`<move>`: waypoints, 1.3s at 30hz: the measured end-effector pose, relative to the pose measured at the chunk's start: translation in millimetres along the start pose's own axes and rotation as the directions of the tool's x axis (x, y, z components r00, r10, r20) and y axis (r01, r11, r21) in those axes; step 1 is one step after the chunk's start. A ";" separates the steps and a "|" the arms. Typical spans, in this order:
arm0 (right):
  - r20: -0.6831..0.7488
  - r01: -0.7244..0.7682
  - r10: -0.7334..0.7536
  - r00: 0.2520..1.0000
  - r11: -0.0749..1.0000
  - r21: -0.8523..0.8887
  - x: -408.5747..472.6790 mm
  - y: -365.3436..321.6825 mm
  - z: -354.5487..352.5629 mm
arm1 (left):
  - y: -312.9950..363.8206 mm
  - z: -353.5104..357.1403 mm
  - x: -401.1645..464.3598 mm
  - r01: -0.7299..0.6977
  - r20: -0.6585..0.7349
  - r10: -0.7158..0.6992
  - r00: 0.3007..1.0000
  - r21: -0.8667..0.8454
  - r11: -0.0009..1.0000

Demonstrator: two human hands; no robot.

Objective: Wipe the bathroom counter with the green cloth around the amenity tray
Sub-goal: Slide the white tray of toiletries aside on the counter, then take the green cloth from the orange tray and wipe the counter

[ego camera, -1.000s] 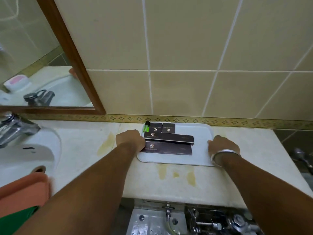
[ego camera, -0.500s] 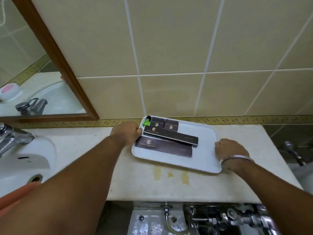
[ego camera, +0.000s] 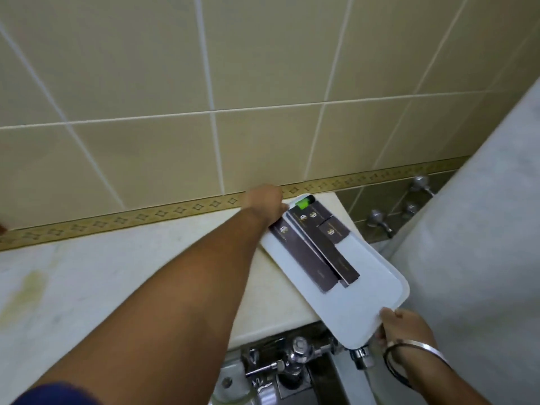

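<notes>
The white amenity tray [ego camera: 362, 302] sits turned lengthwise at the right end of the pale counter [ego camera: 122, 273], its near end sticking out past the counter's front edge. Dark brown boxes [ego camera: 309, 247] and a small green item [ego camera: 303, 204] lie on its far half. My left hand [ego camera: 264, 204] grips the tray's far corner by the wall. My right hand [ego camera: 404, 327], with a metal bangle on the wrist, grips the tray's near end. The green cloth is out of view.
A yellowish stain [ego camera: 29, 287] marks the counter at the left. Chrome valves and pipes [ego camera: 292, 361] sit below the counter's front edge. More taps [ego camera: 380, 222] are on the wall to the right, beside a large pale surface [ego camera: 482, 229]. Tiled wall behind.
Both hands have swung the tray from crosswise to lengthwise and moved it to the counter's right end, past the front edge. The camera has turned right; sink and mirror have left the view.
</notes>
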State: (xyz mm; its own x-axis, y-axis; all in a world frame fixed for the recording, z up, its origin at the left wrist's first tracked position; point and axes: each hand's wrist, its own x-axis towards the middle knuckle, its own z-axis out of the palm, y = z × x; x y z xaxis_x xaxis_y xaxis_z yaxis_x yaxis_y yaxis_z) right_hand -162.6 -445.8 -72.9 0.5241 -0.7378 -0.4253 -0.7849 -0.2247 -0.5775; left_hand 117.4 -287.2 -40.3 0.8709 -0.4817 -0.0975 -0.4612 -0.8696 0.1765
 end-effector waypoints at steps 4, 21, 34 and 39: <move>0.029 -0.126 0.123 0.992 0.958 0.257 6.5 -3.9 14.4 | 28.8 15.1 33.0 0.025 0.058 -0.026 0.998 0.008 1.000; 0.412 0.763 -0.718 0.561 0.256 -0.593 -112.2 -145.5 45.4 | -139.8 -34.1 -256.2 0.215 -0.018 -0.217 0.976 0.216 0.952; 0.795 0.934 -0.560 -0.232 -0.357 0.022 -453.7 -186.0 336.6 | -375.1 -38.5 -610.9 0.784 0.091 -0.799 0.595 0.152 0.601; 0.855 0.906 -0.507 -0.110 -0.406 -0.124 -497.6 -176.4 395.6 | -401.7 -14.8 -613.0 0.781 0.160 -0.790 0.592 0.126 0.611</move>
State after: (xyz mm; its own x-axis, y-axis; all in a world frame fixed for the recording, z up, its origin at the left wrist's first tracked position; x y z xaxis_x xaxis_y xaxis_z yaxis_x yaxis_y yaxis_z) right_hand -154.2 212.7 -35.0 0.6228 0.7394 -0.2557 0.7521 -0.6558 -0.0646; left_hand -228.7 359.0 -36.9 0.8528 0.3843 -0.3535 0.3772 -0.9216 -0.0920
